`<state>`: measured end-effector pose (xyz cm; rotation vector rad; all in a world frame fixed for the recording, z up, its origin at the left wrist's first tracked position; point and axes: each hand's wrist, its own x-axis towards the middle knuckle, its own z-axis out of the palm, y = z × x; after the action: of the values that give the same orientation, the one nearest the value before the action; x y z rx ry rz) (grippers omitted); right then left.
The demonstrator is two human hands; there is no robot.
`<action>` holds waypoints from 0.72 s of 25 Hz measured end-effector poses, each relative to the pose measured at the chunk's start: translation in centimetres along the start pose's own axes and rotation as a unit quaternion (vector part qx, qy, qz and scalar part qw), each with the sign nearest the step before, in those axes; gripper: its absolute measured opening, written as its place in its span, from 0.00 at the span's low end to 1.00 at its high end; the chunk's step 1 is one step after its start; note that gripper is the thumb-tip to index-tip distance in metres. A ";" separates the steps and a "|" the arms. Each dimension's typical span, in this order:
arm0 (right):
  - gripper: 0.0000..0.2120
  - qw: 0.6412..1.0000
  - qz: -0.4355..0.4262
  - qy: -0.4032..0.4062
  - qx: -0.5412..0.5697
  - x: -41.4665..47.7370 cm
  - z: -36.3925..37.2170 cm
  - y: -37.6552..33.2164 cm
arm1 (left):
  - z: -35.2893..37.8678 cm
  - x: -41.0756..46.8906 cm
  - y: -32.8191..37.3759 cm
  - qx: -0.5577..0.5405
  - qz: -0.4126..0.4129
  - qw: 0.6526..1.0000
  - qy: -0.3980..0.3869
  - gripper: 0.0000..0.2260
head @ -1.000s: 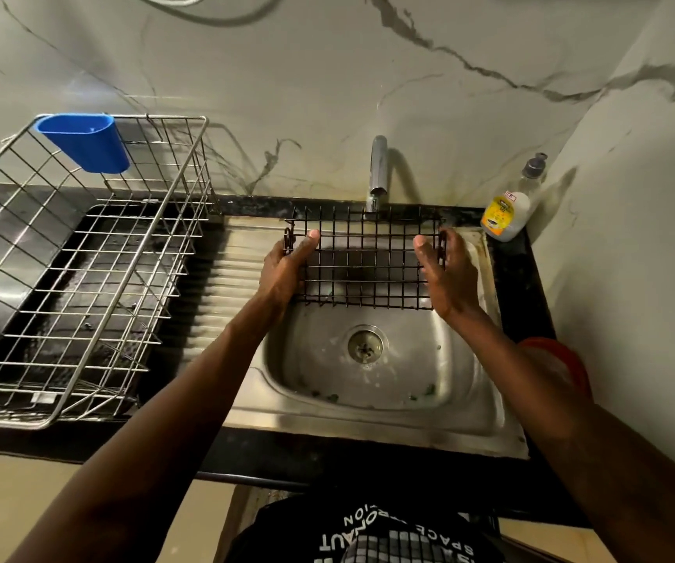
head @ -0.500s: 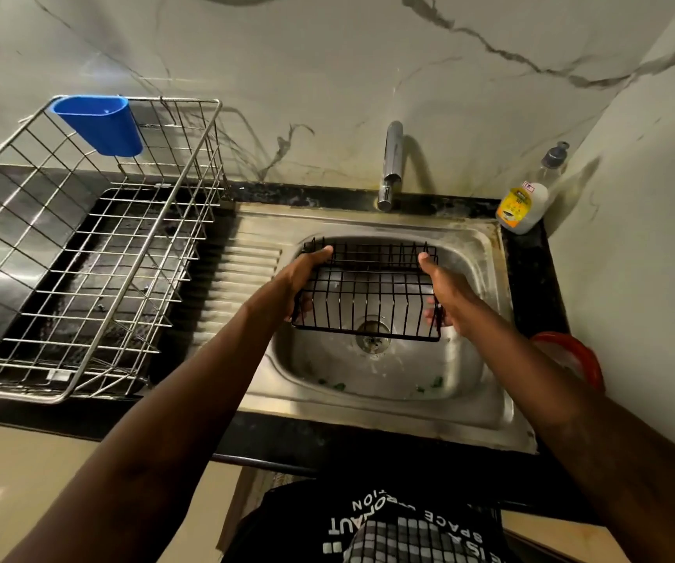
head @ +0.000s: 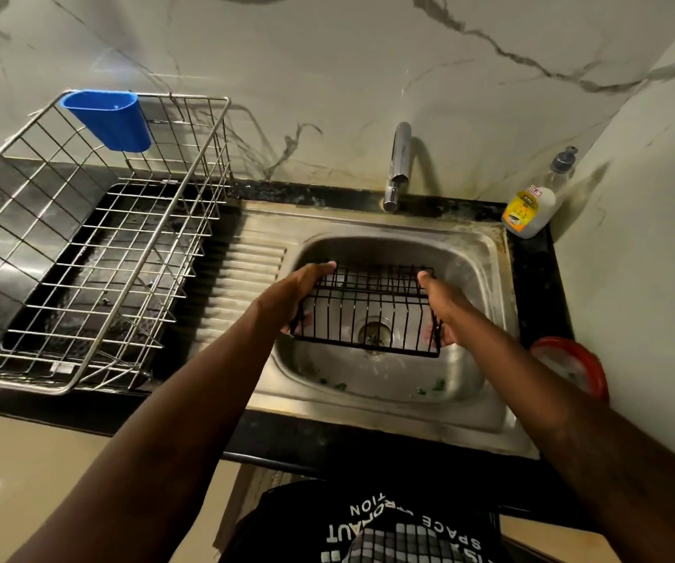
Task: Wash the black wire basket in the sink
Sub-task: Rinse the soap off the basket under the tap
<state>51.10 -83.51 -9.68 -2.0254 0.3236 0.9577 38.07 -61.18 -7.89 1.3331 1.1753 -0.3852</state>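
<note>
The black wire basket (head: pixel 368 314) hangs inside the steel sink (head: pixel 486 253), above the drain. My left hand (head: pixel 291 298) grips its left end, thumb on top of the rim and fingers underneath. My right hand (head: pixel 439 306) grips the right end the same way. The basket is tilted, with its open side facing up and toward me. The tap (head: pixel 398 164) stands behind the bowl; no water is seen running from it.
A steel dish rack (head: pixel 96 258) with a blue cup holder (head: pixel 108 119) fills the counter on the left. A soap bottle (head: pixel 532 205) stands at the back right corner. A red-rimmed round object (head: pixel 575 363) sits right of the sink. Green scraps lie in the bowl.
Both hands lowered the basket from under the tap down into the sink bowl and tilted it from upright to nearly flat. The camera view shifted down slightly.
</note>
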 end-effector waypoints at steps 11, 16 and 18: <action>0.41 0.965 -0.262 -0.022 -0.011 -3.9 2.6 -4.8 | -7.2 -8.0 0.7 -0.054 0.104 0.993 0.030 0.32; 0.44 0.953 -0.293 -0.073 -0.017 -6.2 4.4 -10.4 | -10.5 -12.3 0.4 -0.102 0.076 0.991 0.038 0.45; 0.34 0.942 -0.321 -0.089 -0.033 -7.6 5.0 -13.2 | -11.3 -14.6 0.2 -0.125 0.086 0.988 0.033 0.41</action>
<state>50.53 -72.44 1.92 -1.8917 -0.4538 0.7255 27.13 -56.75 6.36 1.2232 1.1126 -0.0659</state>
